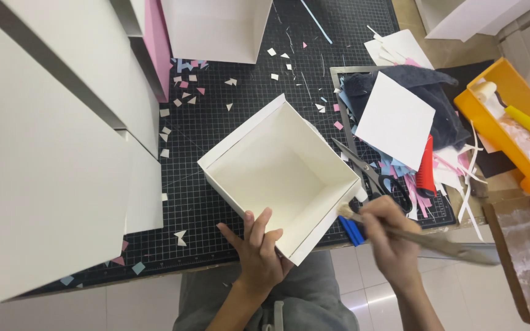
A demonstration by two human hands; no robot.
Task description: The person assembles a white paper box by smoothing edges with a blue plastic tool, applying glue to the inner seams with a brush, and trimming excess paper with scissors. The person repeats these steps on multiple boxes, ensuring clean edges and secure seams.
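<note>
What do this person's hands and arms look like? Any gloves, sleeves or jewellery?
Both hands are bare: no gloves show on the left hand or the right hand. No ring, watch or bracelet is visible. The forearms are uncovered as far as the picture shows, so no sleeves are in view. Fingernails look short and unpainted. Below the arms, grey clothing covers the lap.

Bright, even overhead light; soft shadows inside the open white cardboard box (pixel 283 171). Large white boxes at left edge (pixel 38 171) out of focus, stretched by wide-angle distortion. Wooden-handled brush (pixel 418 236) motion-blurred.
</note>
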